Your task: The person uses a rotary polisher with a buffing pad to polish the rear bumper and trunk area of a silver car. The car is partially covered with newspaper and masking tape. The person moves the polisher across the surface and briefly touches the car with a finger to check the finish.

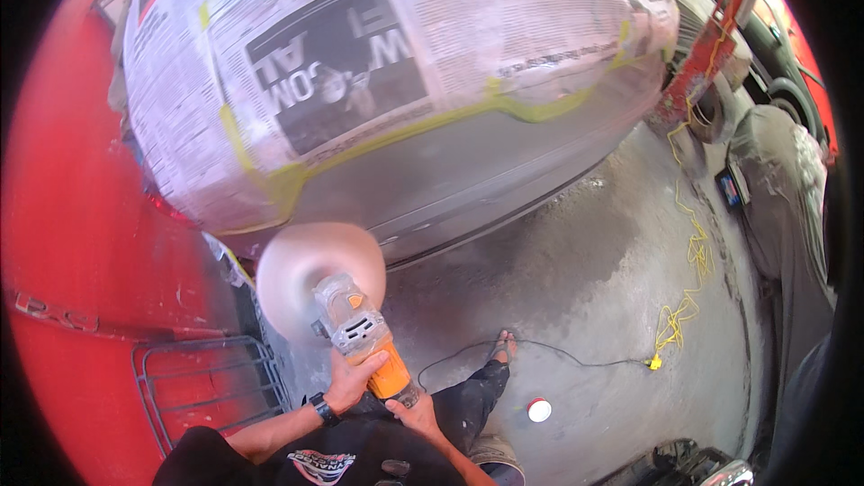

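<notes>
An orange power polisher (392, 376) with a scuffed grey head is in both my hands. My left hand (349, 385), below a dark wristwatch, is closed around its body near the head. My right hand (417, 414) grips its rear end, where a dark cord leaves. The wide pale pad (281, 292) is blurred, as if spinning. Its upper edge overlaps the lower edge of a grey car panel (432, 175); I cannot tell whether they touch. Newspaper sheets (504, 9) cover the car above, edged with yellow masking tape (387, 139).
A red vehicle (90, 216) stands at left, behind a dark metal rack (207, 387). The cord crosses the grey floor to a yellow extension cable (670, 328). Near my foot are a white round lid (539, 410) and a bucket (495, 463). A draped cover (787, 207) hangs at right.
</notes>
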Demonstrator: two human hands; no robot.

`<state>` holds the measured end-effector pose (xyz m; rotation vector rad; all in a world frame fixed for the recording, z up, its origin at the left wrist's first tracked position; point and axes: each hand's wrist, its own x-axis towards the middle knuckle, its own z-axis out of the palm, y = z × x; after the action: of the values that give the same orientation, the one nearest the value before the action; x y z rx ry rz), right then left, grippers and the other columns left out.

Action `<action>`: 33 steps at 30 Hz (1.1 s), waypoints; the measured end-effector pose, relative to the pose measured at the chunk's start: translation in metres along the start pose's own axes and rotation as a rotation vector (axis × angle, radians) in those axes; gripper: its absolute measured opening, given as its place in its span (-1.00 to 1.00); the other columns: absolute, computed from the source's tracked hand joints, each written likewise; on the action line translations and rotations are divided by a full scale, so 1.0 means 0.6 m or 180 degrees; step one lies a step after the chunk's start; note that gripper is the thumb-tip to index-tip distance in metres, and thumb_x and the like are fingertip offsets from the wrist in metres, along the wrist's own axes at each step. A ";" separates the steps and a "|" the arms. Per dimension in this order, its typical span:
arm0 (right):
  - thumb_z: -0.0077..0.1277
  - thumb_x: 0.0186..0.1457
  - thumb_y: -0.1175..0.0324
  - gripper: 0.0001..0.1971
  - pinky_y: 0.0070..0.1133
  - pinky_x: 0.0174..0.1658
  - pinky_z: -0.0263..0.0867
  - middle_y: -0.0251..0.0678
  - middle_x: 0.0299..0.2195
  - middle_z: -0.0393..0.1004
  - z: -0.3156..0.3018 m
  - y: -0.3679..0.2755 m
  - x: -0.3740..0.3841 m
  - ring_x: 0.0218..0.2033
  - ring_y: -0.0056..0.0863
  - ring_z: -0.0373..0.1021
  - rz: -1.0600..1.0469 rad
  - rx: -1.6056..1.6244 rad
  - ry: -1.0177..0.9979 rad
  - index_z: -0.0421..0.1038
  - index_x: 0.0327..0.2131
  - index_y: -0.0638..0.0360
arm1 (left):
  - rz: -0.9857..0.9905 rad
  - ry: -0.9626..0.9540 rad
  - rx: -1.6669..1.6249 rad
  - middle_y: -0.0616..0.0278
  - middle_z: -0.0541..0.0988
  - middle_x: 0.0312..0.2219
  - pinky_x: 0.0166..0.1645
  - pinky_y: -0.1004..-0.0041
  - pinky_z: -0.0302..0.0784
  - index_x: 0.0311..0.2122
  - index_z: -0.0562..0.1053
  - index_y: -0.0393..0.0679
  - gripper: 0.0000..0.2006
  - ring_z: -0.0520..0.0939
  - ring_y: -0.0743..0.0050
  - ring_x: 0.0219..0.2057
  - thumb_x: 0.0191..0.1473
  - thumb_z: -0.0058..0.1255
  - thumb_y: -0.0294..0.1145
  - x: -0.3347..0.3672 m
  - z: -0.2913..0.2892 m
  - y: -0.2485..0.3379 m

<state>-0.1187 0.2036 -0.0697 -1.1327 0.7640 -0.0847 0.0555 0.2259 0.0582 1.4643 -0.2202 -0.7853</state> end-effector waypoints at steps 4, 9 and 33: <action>0.40 -0.01 -0.07 -0.38 -0.46 -0.19 0.46 -0.25 -0.34 0.64 -0.022 0.015 0.007 -0.28 -0.49 0.56 -0.0275 0.0375 0.0412 0.55 -0.13 0.34 | -0.0053 -0.0369 0.0397 0.22 0.64 -0.09 0.05 0.35 0.59 0.04 0.50 -0.25 -0.57 0.65 0.46 -0.09 0.05 0.33 -0.50 0.028 0.052 -0.003; 0.32 0.01 -0.25 -0.35 -0.57 -0.51 0.38 -0.39 -0.53 0.51 -0.112 -0.047 0.039 -0.59 -0.58 0.45 -0.0403 0.1243 0.0972 0.52 -0.33 0.30 | 0.0242 -0.1157 0.0777 0.26 0.61 -0.04 0.11 0.36 0.55 0.13 0.43 -0.21 -0.46 0.62 0.48 -0.03 0.03 0.36 -0.48 0.124 0.220 0.004; 0.34 -0.01 -0.26 -0.26 -0.55 -0.51 0.42 -0.31 -0.50 0.50 -0.167 -0.157 0.066 -0.58 -0.54 0.46 -0.0964 0.1520 0.1202 0.47 -0.27 0.41 | 0.0698 -0.1271 0.0698 0.21 0.65 -0.10 0.05 0.41 0.57 0.05 0.44 -0.25 -0.42 0.64 0.53 -0.07 -0.05 0.46 -0.30 0.168 0.325 0.074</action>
<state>-0.1190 0.0659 -0.0314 -0.7707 0.8405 -0.7159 0.0314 0.0064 0.0944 1.4444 -0.7776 -0.8878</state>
